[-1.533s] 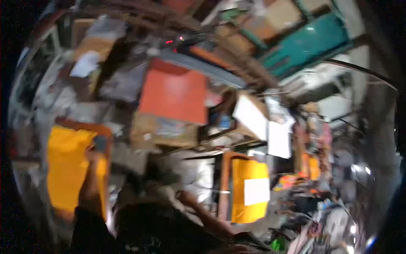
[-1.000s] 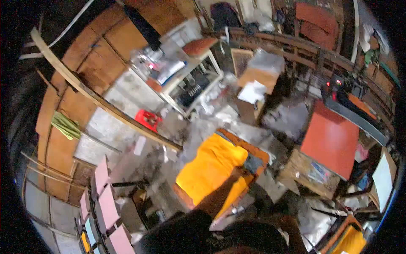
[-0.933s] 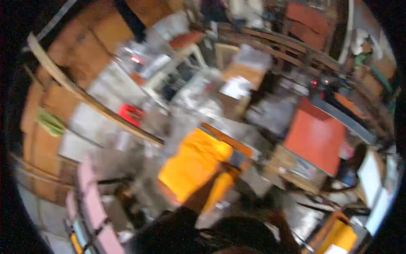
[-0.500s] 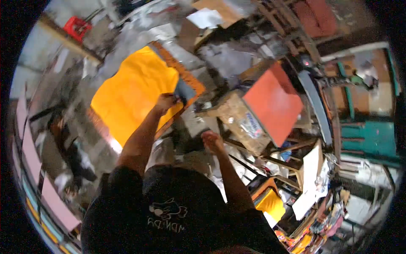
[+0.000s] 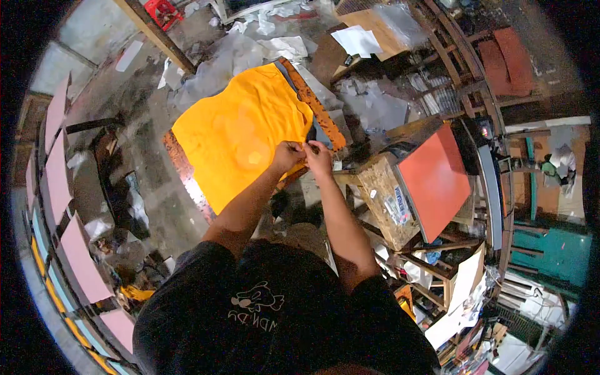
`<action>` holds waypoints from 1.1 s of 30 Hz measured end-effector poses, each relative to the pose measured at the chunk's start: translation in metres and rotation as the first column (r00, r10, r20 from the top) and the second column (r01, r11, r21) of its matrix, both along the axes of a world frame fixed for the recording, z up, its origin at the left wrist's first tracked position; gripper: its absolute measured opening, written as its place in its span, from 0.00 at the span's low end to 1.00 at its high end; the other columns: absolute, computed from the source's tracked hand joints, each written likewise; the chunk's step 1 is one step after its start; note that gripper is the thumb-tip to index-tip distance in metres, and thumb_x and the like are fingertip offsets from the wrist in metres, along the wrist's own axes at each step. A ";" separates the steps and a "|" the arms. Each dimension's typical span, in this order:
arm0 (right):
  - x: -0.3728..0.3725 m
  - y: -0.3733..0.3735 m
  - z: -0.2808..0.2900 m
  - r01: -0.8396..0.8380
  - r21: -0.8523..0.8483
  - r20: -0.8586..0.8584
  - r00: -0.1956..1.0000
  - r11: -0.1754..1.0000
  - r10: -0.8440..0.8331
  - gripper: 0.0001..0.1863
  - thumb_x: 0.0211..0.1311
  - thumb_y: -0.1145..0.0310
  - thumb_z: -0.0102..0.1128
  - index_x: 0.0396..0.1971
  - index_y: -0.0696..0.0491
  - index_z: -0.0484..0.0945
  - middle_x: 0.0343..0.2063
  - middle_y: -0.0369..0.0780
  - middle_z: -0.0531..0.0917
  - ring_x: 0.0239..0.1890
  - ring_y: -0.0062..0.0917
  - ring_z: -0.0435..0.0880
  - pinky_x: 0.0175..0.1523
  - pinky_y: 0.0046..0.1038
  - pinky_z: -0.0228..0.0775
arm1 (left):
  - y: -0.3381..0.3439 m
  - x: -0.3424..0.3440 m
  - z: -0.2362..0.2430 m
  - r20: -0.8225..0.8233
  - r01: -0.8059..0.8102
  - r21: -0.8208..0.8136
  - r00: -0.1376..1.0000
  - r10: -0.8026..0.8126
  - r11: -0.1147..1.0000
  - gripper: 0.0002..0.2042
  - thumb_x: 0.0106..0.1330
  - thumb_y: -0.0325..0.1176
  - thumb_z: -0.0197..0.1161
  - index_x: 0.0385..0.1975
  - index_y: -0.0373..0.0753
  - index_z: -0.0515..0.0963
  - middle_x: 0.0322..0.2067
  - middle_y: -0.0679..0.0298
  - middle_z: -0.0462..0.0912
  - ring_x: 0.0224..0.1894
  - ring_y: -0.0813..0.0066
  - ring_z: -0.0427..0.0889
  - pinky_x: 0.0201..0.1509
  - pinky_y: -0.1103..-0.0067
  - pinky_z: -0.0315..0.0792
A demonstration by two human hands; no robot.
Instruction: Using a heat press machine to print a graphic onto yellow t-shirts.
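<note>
Fingers (image 5: pixel 295 149) of the left hand (image 5: pixel 287 157) and right hand (image 5: pixel 320 160) were bunched at the lower-right edge of the yellow cloth (image 5: pixel 234 131), upper centre; whether it was pinched could not be told. Most of the rust-edged board (image 5: pixel 319 110) was already covered; wrinkles were left unsmoothed.

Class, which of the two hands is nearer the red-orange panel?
The right hand, on the side toward the red-orange panel; the left hand is farther away.
</note>
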State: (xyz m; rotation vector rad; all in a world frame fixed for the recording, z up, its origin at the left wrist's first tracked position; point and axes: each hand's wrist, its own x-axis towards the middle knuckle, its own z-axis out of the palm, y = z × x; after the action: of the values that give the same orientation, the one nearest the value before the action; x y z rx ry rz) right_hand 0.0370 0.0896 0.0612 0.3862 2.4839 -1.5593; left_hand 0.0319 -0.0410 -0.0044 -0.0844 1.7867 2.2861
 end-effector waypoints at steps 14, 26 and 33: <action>0.049 -0.069 0.008 -0.343 -0.094 -0.315 0.901 0.935 0.299 0.41 0.45 0.64 0.69 0.59 0.60 0.60 0.51 0.50 0.71 0.55 0.44 0.70 0.60 0.39 0.63 | -0.093 0.020 0.141 0.084 -0.039 0.388 0.996 0.007 0.921 0.03 0.71 0.28 0.50 0.33 0.41 0.67 0.30 0.68 0.70 0.39 0.67 0.81 0.48 0.70 0.77; 0.046 -0.178 0.054 -0.466 0.199 -0.310 0.804 0.862 0.507 0.19 0.57 0.54 0.62 0.31 0.57 0.79 0.26 0.52 0.82 0.32 0.47 0.83 0.36 0.44 0.72 | -0.233 0.025 0.314 -0.283 -0.413 0.400 0.793 0.539 0.818 0.04 0.70 0.30 0.52 0.32 0.41 0.69 0.25 0.70 0.69 0.29 0.80 0.74 0.41 0.77 0.75; 0.040 -0.068 0.135 -0.214 0.452 -0.436 0.794 0.866 0.423 0.19 0.59 0.55 0.65 0.21 0.56 0.77 0.13 0.46 0.74 0.15 0.36 0.74 0.22 0.37 0.63 | -0.232 0.012 0.419 -0.537 -0.358 0.256 0.720 0.440 0.898 0.04 0.72 0.32 0.52 0.36 0.40 0.69 0.33 0.67 0.76 0.36 0.75 0.77 0.41 0.78 0.71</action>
State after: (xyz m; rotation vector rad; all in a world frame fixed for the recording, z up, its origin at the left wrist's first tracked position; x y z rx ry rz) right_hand 0.0772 0.0215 0.1960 -0.4872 3.0534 -1.1386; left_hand 0.0435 -0.2729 0.4143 0.3318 2.0345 2.9915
